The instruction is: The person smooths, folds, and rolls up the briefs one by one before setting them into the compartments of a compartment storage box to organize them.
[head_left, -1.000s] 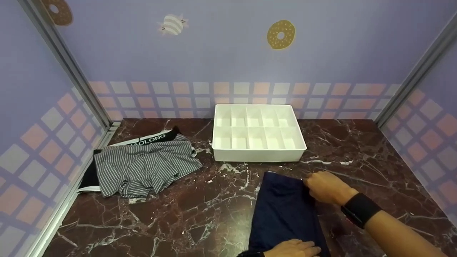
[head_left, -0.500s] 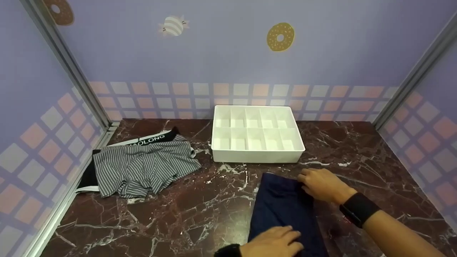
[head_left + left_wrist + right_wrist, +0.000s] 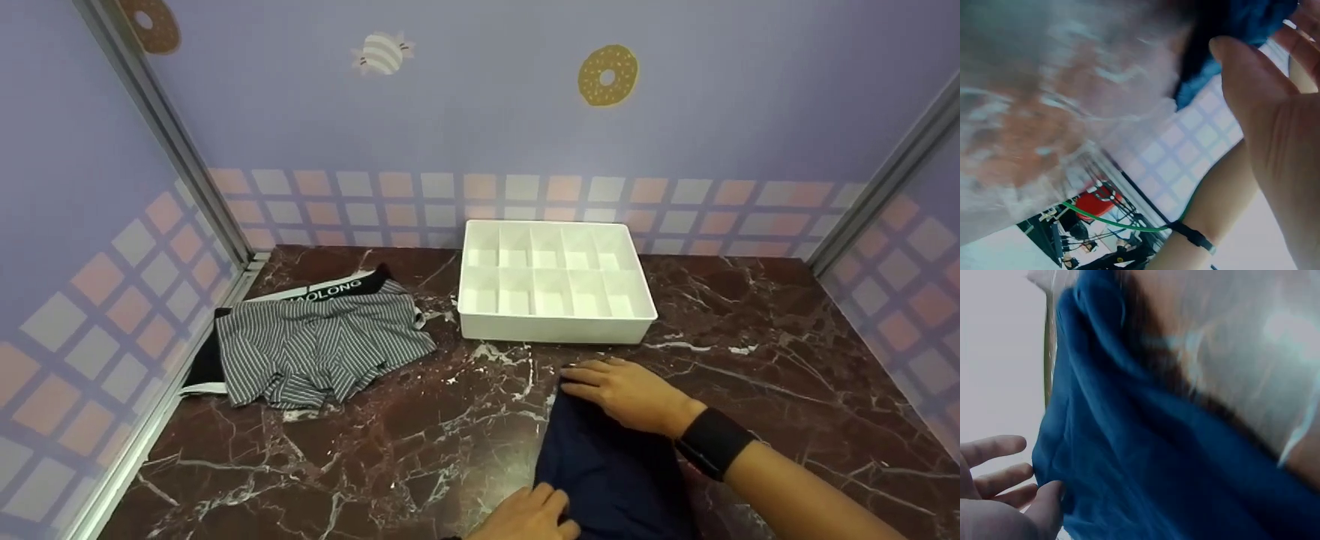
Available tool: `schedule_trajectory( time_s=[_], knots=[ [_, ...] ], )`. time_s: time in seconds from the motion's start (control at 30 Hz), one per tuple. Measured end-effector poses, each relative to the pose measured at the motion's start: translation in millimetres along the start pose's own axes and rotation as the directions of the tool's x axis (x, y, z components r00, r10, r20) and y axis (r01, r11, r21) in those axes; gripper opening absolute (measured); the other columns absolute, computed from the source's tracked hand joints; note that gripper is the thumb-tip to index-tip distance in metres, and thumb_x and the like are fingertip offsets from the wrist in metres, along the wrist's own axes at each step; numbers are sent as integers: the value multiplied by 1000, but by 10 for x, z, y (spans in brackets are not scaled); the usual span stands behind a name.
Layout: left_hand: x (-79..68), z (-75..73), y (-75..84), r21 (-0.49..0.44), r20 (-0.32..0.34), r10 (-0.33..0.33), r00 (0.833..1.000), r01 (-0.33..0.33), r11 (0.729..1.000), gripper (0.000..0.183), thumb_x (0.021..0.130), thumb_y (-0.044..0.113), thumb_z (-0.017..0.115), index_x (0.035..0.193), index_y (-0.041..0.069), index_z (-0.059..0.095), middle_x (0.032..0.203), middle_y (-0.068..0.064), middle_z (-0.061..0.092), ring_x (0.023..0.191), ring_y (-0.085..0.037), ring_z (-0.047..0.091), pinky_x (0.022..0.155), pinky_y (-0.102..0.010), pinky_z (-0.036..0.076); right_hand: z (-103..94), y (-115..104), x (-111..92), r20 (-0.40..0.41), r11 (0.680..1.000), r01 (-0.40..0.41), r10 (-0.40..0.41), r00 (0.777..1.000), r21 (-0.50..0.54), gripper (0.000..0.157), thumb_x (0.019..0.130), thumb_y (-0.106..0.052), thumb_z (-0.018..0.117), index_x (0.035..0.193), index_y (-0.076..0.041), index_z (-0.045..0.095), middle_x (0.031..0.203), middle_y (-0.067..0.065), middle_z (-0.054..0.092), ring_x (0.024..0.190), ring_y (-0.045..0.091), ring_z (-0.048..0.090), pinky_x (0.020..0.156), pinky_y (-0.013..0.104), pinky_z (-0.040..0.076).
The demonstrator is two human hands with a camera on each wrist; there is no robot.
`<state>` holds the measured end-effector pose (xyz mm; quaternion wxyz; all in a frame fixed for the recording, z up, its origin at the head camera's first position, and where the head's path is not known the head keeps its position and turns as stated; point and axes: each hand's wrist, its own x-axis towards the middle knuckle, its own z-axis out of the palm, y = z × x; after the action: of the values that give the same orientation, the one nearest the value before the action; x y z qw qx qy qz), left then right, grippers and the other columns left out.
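A pair of navy-blue boxer briefs [image 3: 611,465] lies lengthwise at the front of the table, in front of the white divided box. My left hand [image 3: 529,517] has its fingers curled at the lower left edge of the cloth and seems to pinch it; in the left wrist view, dark blue fabric [image 3: 1247,25] runs between thumb and fingers. Over the waistband end reaches my right hand [image 3: 626,394], its fingers extended to the upper left corner. In the right wrist view, the right thumb [image 3: 1050,498] touches the edge of the creased blue cloth [image 3: 1123,455].
The white box [image 3: 555,330], divided into several compartments, stands against the back wall. At the left, grey striped boxer briefs [image 3: 322,345] lie over a black pair with a lettered waistband [image 3: 330,291]. Walls enclose the dark red marbled table [image 3: 390,465] on three sides.
My right hand has moved left from the upper right corner to the upper left corner. My left hand has slid left across the cloth to its left edge, its fingers now curled.
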<state>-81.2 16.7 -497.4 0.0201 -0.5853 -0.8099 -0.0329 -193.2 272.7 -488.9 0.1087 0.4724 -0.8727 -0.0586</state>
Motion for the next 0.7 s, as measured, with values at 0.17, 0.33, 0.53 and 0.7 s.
schedule_trajectory(
  time_s=[0.17,0.33,0.53,0.7],
  knots=[
    [-44,111,31,-21,-95,14,995,-16,1000,15,94,34,50,92,27,63,90,9,48,77,-4,40,56,-12,27,53,-26,6,80,999,-31,33,996,-28,50,78,-6,61,128,-10,56,136,8,49,117,29,51,86,47,47],
    [-43,172,72,-28,-160,25,987,-30,999,13,93,28,52,86,25,63,84,9,47,74,-3,37,54,-11,23,86,-19,10,147,997,-65,71,987,-43,53,81,-10,60,133,-9,50,140,8,44,121,28,48,87,47,46],
    [-49,112,100,-208,-4,-78,997,76,975,11,94,25,51,88,20,58,82,9,42,70,-2,31,54,-12,26,99,10,49,194,992,-127,126,973,-9,54,84,-10,58,137,-9,45,143,9,39,124,27,45,91,47,44],
    [-49,61,64,-59,31,-111,993,113,992,16,89,33,53,92,21,64,91,4,49,78,-8,39,55,-17,33,128,34,91,182,987,-158,150,972,33,54,83,-7,58,136,-8,46,142,11,41,123,30,46,90,49,44]
  ],
)
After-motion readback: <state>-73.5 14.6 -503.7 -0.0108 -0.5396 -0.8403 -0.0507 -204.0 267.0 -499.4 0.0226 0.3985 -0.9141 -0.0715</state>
